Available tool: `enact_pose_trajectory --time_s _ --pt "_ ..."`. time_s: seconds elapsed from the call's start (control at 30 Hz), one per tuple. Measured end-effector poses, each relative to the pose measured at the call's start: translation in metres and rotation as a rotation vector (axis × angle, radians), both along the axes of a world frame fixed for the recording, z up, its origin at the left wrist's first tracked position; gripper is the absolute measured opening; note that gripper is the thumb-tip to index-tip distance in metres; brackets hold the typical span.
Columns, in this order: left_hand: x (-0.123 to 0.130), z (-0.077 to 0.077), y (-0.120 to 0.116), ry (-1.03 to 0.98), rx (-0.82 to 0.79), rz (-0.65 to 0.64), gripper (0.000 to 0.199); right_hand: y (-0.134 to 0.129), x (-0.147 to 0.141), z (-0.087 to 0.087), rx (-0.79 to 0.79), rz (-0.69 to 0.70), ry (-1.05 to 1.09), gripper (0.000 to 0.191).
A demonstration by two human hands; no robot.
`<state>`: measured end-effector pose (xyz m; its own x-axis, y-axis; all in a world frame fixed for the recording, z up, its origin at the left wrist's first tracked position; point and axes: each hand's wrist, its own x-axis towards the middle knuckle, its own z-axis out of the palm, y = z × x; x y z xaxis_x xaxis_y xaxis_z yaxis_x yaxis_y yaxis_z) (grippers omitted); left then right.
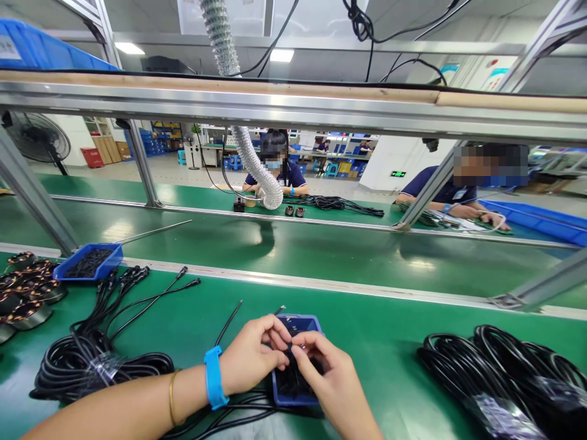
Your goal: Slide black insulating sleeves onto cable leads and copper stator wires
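Note:
My left hand point(260, 354), with a blue wristband point(214, 377), pinches a small black piece point(290, 346) between thumb and fingertips. My right hand point(331, 370) is closed on the same spot, its thumb and forefinger meeting the left fingertips. The fingers hide most of the piece, so I cannot tell its kind. Both hands are above a small blue bin point(308, 319) of dark thin parts. Black cables point(250, 404) lie on the green bench below the left wrist, and a cable end point(230, 319) sticks out beyond that hand.
Left are a coiled cable bundle point(103, 360), another blue bin point(89, 247) and copper-wound motor stators point(32, 302). More coiled cables point(499, 373) lie at right. A metal frame point(293, 107) crosses ahead. Two people sit across the bench, near a silver duct point(252, 153).

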<state>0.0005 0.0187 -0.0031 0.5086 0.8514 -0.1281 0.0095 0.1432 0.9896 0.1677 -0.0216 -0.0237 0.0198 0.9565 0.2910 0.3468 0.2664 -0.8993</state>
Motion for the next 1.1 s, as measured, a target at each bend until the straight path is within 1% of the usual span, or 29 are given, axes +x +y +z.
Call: enact_pose_trajectory --time_s 0.03,0.07,0.1,0.13,0.2,0.23,0.27,0.3,0.33,0.4,0.43,0.47,0.53,0.57,0.63,0.77,0.83,0.9,0.97,1.03,1.1 --pt "-0.002 0.003 0.002 0.014 0.031 -0.02 0.023 0.0 0.0 0.001 0.026 -0.001 -0.034 0.014" --pt "-0.006 0.008 0.005 0.045 0.097 -0.042 0.024 0.0 0.0 0.002 0.05 -0.002 -0.065 0.013" --pt "-0.012 0.014 0.009 0.106 0.198 -0.051 0.026 0.0 0.001 0.004 0.069 0.003 -0.093 0.013" --pt "-0.019 0.021 0.015 0.208 0.317 -0.042 0.029 0.0 0.002 0.006 0.077 0.026 -0.124 0.012" --pt "-0.039 0.035 0.027 0.55 0.507 -0.018 0.037 0.0 0.007 0.008 0.065 0.115 -0.186 0.012" --pt "-0.049 0.04 0.031 0.742 0.535 -0.021 0.04 0.0 0.011 0.009 0.052 0.145 -0.206 0.012" --pt "-0.059 0.044 0.034 0.906 0.521 -0.047 0.044 0.002 0.015 0.008 0.037 0.139 -0.22 0.016" --pt "-0.067 0.045 0.035 1.026 0.484 -0.085 0.049 0.004 0.02 0.007 0.024 0.079 -0.237 0.022" --pt "-0.073 0.044 0.034 1.101 0.444 -0.135 0.056 0.006 0.025 0.005 0.006 -0.03 -0.272 0.03" --pt "-0.08 0.037 0.025 1.156 0.408 -0.219 0.076 0.013 0.033 -0.001 -0.075 -0.277 -0.407 0.041" --pt "-0.08 0.032 0.019 1.179 0.409 -0.26 0.089 0.016 0.036 -0.005 -0.133 -0.353 -0.482 0.043" --pt "-0.079 0.028 0.013 1.201 0.416 -0.294 0.102 0.019 0.038 -0.007 -0.19 -0.383 -0.537 0.041" --pt "-0.074 0.02 0.001 1.24 0.434 -0.329 0.122 0.025 0.04 -0.011 -0.267 -0.364 -0.566 0.032" --pt "-0.071 0.018 -0.004 1.256 0.435 -0.33 0.128 0.027 0.041 -0.012 -0.283 -0.357 -0.554 0.028" --pt "-0.066 0.016 -0.01 1.287 0.426 -0.327 0.134 0.03 0.047 -0.011 -0.308 -0.395 -0.541 0.026" --pt "-0.054 0.015 -0.024 1.369 0.422 -0.334 0.137 0.028 0.075 -0.006 -0.378 -0.551 -0.557 0.032" --pt "-0.045 0.013 -0.032 1.426 0.432 -0.323 0.134 0.026 0.092 -0.005 -0.409 -0.612 -0.571 0.035" --pt "-0.034 0.01 -0.04 1.474 0.466 -0.29 0.125 0.024 0.106 -0.006 -0.435 -0.655 -0.585 0.038" --pt "-0.023 0.006 -0.043 1.515 0.52 -0.222 0.108 0.022 0.117 -0.006 -0.456 -0.684 -0.6 0.039" --pt "-0.013 0.003 -0.042 1.546 0.558 -0.149 0.093 0.018 0.122 -0.006 -0.469 -0.702 -0.62 0.039" --pt "-0.008 0.001 -0.037 1.554 0.558 -0.111 0.084 0.013 0.122 -0.002 -0.458 -0.721 -0.658 0.041"
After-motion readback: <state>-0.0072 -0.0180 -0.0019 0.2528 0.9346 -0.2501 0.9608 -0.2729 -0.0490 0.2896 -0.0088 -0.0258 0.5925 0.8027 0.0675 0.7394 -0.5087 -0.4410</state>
